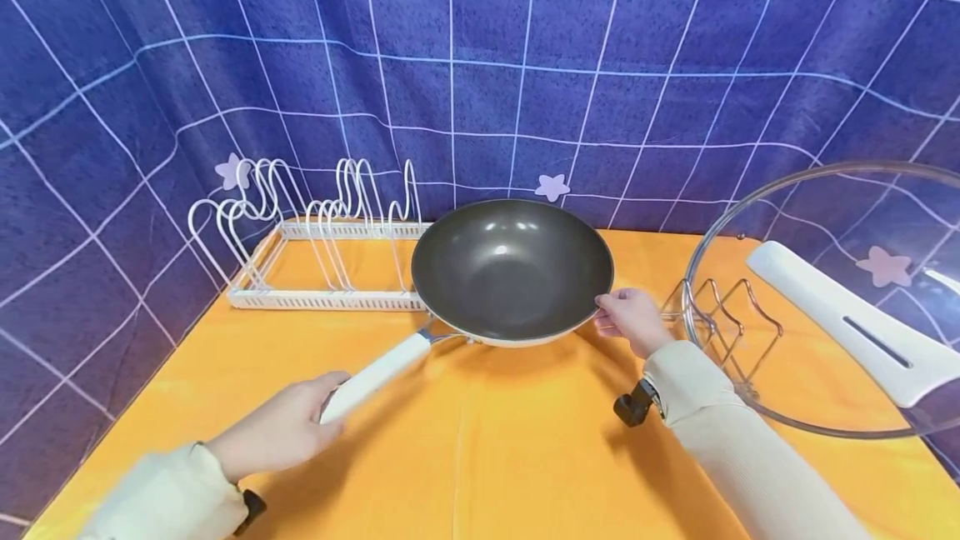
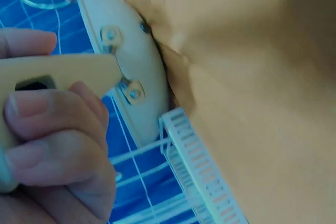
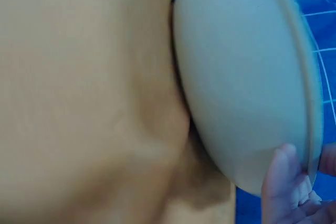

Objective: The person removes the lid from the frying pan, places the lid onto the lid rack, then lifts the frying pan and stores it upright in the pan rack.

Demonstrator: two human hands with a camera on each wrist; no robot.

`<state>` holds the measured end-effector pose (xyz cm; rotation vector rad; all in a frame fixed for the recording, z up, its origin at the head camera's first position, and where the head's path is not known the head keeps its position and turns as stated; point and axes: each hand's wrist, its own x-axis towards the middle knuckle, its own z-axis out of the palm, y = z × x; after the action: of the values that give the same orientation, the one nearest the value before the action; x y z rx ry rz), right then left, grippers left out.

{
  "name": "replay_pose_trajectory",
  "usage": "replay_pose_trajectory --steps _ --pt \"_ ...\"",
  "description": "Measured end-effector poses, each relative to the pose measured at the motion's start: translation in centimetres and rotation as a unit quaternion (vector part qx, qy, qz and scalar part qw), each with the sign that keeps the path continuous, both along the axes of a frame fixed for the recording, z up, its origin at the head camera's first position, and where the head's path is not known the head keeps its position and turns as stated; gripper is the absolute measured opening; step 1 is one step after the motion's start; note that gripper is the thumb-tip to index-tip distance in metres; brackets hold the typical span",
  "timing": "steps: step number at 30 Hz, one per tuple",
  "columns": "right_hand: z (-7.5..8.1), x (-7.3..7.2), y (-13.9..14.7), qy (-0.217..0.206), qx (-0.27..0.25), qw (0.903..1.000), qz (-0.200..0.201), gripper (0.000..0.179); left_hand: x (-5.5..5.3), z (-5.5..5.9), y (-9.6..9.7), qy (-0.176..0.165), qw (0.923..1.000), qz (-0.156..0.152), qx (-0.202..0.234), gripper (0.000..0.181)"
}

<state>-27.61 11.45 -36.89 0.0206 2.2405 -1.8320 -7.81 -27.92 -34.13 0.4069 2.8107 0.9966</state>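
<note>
A wok (image 1: pixel 513 269) with a dark inside and a pale outside stands at the middle of the table, its hollow facing up. My left hand (image 1: pixel 288 423) grips its white handle (image 1: pixel 382 373); in the left wrist view the fingers curl round that handle, and two riveted brackets join it to the wok's wall (image 2: pixel 142 66). At the wok's right edge my right hand (image 1: pixel 630 319) pinches the rim, thumb on one side and fingers on the other. The right wrist view shows the same hand (image 3: pixel 289 192) low on the pale outer wall (image 3: pixel 241 77).
Left of the wok stands a white rack (image 1: pixel 326 300) with upright loops, close to its rim. On the right, a large glass lid (image 1: pixel 708 240) with a white handle (image 1: pixel 855 323) stands tilted at a wire rack (image 1: pixel 720 315). A blue gridded curtain (image 1: pixel 480 90) hangs behind the orange-covered table (image 1: pixel 510 457).
</note>
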Motion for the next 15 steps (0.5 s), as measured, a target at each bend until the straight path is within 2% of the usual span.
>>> replay_pose_trajectory --steps 4,8,10,12,15 --pt "0.7 -1.2 0.0 0.02 0.013 0.9996 -0.013 0.016 0.4 -0.3 2.0 0.005 0.9996 0.028 0.005 0.042" --pt "1.2 -2.2 -0.4 0.005 0.005 0.9991 -0.041 0.012 0.4 -0.2 4.8 0.002 0.998 0.063 0.002 0.037" --pt "1.2 -2.4 -0.7 -0.008 -0.005 0.9982 -0.059 0.011 0.2 -0.2 6.0 -0.026 0.9974 0.063 0.025 0.039" --pt "1.0 -2.4 -0.8 -0.02 -0.02 0.9969 -0.073 0.011 -0.2 -0.2 6.8 -0.062 0.9946 0.049 0.067 0.046" --pt "0.4 -2.2 -0.9 -0.032 -0.042 0.9952 -0.083 0.01 -0.8 -0.2 7.7 -0.125 0.9828 0.034 0.132 0.064"
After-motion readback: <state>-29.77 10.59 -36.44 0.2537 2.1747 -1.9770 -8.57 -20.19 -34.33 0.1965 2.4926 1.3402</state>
